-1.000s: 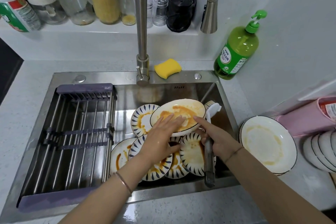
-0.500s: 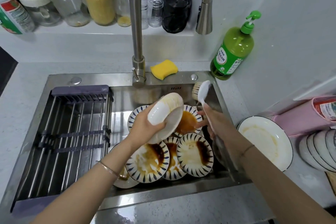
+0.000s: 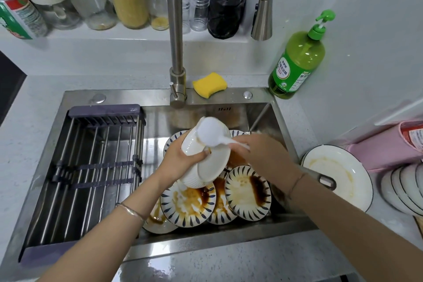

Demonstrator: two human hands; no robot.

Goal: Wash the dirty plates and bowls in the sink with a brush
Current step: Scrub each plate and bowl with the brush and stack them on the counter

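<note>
Bowl [image 3: 206,167], white, ribbed: clasped at its wall by left hand [image 3: 180,160], thumb across the side, held up over the sink [image 3: 229,98]. Tipped further than half a second ago, foot ring now toward the camera.
Brush [image 3: 210,131]: handle clenched in right hand [image 3: 263,155]. White head now laid against the bowl's upper wall; half a second ago held apart, up and to the right of it.
Directly below the grip: striped plates [image 3: 248,192] overlapping on the sink floor, smeared with brown sauce, unmoved.
Left of the grip: rack [image 3: 100,167] across the sink's left half.
Right of the grip, on the counter: white plate [image 3: 338,174] with yellowish smears.
Behind the grip: faucet [image 3: 176,30], yellow sponge [image 3: 210,84], green soap bottle [image 3: 297,59]; on the ledge, jar [image 3: 131,4] of yellow grains among other jars.
</note>
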